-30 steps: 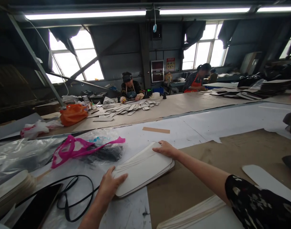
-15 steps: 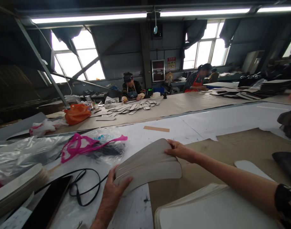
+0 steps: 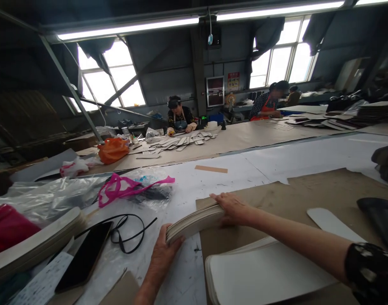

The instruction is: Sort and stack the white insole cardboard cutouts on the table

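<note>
Gripping a stack of pale panels (image 3: 194,223), your left hand (image 3: 164,258) and right hand (image 3: 234,208) are pressing it together from both ends.

The stack of pale shaped sheets (image 3: 194,223) has closed up from its earlier fan and now tilts edge-up. The left hand (image 3: 162,258) has shifted under its near end, and the right hand (image 3: 234,209) has moved further right.
</note>
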